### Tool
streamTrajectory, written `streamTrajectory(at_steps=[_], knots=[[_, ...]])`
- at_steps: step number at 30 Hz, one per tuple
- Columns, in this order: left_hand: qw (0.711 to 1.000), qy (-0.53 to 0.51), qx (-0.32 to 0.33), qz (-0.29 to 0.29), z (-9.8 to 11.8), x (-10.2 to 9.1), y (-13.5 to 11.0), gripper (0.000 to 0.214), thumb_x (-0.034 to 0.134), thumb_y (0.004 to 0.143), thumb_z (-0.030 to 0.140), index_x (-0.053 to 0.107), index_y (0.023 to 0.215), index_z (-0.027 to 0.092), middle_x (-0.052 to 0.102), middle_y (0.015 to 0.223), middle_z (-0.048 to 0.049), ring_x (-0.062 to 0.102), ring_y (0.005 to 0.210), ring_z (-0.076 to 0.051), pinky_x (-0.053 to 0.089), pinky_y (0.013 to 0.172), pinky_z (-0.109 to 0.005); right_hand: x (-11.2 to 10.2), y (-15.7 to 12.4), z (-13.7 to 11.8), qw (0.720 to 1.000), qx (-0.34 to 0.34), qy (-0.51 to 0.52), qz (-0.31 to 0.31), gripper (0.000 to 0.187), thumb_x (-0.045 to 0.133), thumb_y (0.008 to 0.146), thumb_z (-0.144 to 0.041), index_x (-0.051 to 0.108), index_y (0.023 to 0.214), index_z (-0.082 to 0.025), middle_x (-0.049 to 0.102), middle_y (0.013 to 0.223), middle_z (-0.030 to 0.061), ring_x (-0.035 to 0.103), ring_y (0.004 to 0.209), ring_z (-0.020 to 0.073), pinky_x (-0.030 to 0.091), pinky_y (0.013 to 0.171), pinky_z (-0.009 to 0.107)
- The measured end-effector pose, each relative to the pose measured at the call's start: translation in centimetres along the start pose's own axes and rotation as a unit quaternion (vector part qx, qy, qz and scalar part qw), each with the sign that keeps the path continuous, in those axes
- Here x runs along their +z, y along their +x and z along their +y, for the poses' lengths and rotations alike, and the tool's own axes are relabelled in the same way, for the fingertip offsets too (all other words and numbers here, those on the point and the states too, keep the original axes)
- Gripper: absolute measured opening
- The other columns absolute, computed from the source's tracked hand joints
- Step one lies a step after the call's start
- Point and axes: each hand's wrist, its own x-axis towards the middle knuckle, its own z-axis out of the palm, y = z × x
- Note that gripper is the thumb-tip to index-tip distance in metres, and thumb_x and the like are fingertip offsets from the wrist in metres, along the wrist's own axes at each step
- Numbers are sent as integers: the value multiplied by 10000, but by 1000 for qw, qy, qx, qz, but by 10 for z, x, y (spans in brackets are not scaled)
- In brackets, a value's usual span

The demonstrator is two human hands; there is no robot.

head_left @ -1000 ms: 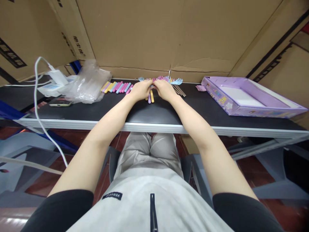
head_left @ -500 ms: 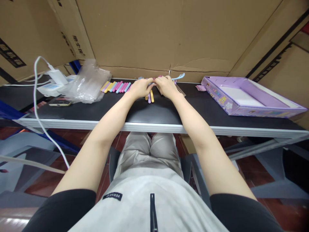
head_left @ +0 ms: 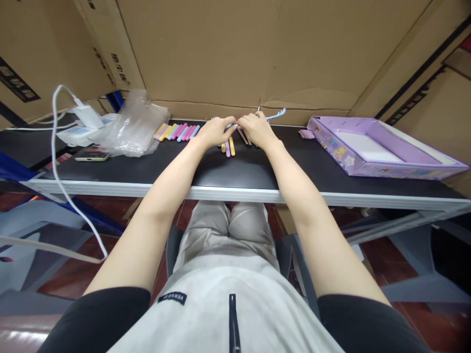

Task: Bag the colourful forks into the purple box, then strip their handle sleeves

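Note:
My left hand (head_left: 215, 131) and my right hand (head_left: 256, 129) meet at the far middle of the black table (head_left: 235, 166), fingers pinched together. Between them they hold a light blue fork-like piece (head_left: 275, 115) whose tines stick out to the right past my right hand. Under the hands lie a few short coloured sticks (head_left: 228, 146), yellow and purple, and some thin dark rods (head_left: 246, 138). What else the fingers cover is hidden.
A row of coloured sticks (head_left: 177, 132) lies left of my hands, beside crumpled clear plastic bags (head_left: 134, 125), a white charger with cable (head_left: 86, 117) and a phone (head_left: 91, 157). A purple cardboard tray box (head_left: 371, 147) sits at the right. Cardboard walls (head_left: 235, 54) stand behind.
The fan of coloured fork pieces seen spread behind my hands a second ago has been gathered in. Only the blue one now sticks out, lifted higher to the right.

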Motion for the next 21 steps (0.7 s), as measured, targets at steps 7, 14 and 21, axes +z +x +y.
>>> streamTrajectory(at_steps=[7, 14, 21], knots=[[1000, -14, 7, 0, -7, 2, 4, 426, 542, 1143, 396, 795, 1429, 207, 871, 1161, -131, 808, 1165, -342, 557, 1025, -398, -2, 1, 0, 1000, 8, -2, -6, 412, 358, 1240, -262, 760, 1278, -184, 815, 1233, 167, 684, 1253, 345, 418, 1157, 529], [1000, 5, -4, 6, -5, -2, 3, 427, 528, 1152, 423, 795, 1431, 241, 876, 1194, -130, 804, 1204, -346, 559, 1037, -400, -9, 1, -1, 1000, 3, 16, 7, 424, 348, 1249, -310, 756, 1246, -197, 815, 1217, 161, 682, 1230, 341, 424, 1135, 509], [998, 54, -16, -7, 5, -5, -8, 387, 568, 1118, 337, 759, 1440, 239, 870, 1249, -159, 797, 1272, -373, 559, 1036, -406, -9, 0, -13, 998, 25, 52, -24, 360, 405, 1217, -261, 748, 1263, -161, 818, 1230, 214, 729, 1194, 361, 455, 1048, 456]])
